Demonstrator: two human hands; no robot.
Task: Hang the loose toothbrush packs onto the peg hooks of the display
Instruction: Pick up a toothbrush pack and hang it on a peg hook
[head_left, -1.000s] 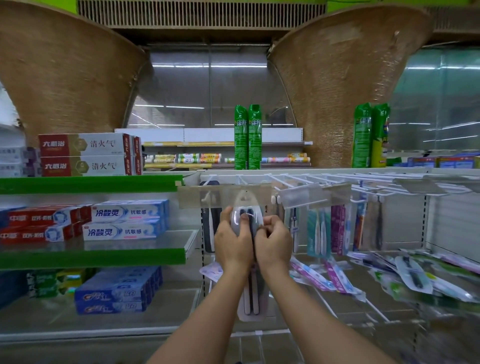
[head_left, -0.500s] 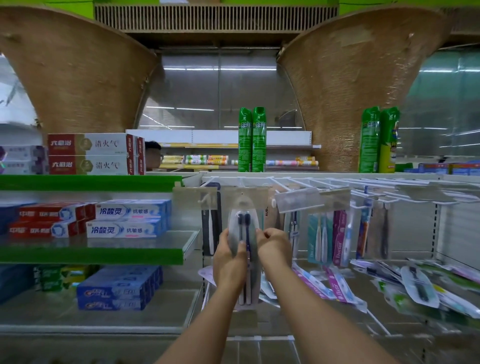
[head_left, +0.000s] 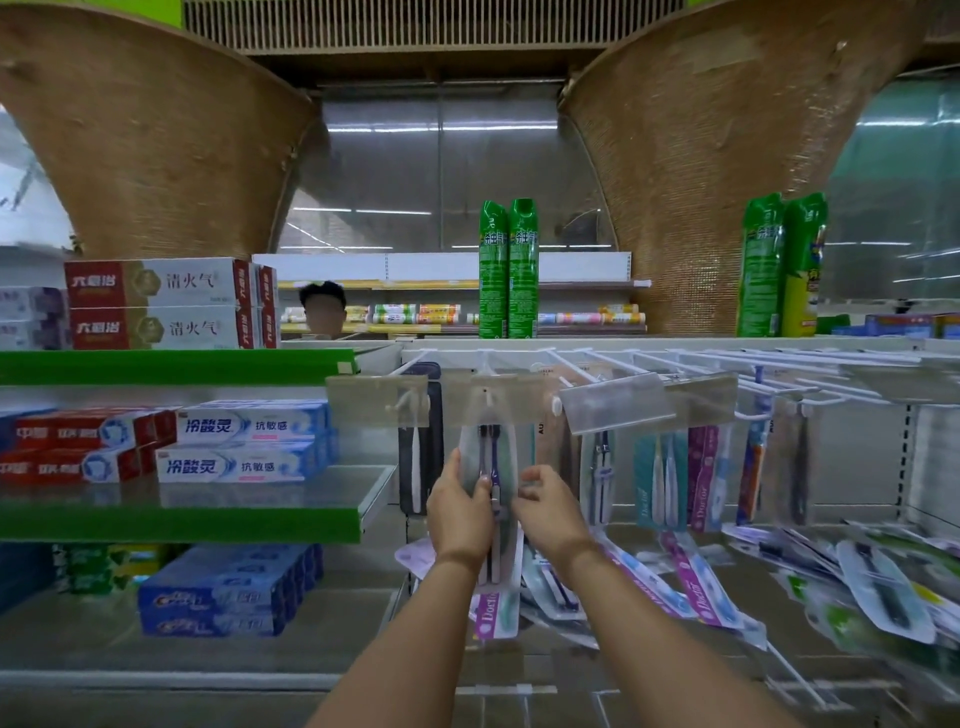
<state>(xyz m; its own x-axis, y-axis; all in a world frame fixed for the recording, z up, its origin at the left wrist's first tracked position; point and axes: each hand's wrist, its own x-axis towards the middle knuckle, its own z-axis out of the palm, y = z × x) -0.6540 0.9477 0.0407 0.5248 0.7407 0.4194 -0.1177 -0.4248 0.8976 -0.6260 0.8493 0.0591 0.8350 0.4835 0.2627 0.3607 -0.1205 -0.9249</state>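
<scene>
Holding the toothbrush pack (head_left: 493, 452) upright with its face toward me, I have its top edge raised to the peg hook (head_left: 487, 400), because the hang hole sits at the top of the card and has to meet the hook tip squarely. My left grip (head_left: 460, 512) is clamped on the pack's left edge about halfway down, thumb across the front and fingers behind, which I judge steadies the card against twisting. My right grip (head_left: 545, 512) sits just to the right of the pack with its fingers curled toward the right edge; blur there means I cannot tell whether they pinch the plastic or only touch it. So the pack lies between my two grips, its head above them and its tail below my left wrist. A clear label strip (head_left: 524, 402) hangs in front of the hook and covers the pack's top, so I cannot tell whether the hole is on the hook yet. A grasp this low leaves the top free, I think, to slip behind that strip. Further right the hung packs (head_left: 660, 478) dangle in a row, and the loose packs (head_left: 701, 582) lie in a heap lower down to the right, apart from both my grips
</scene>
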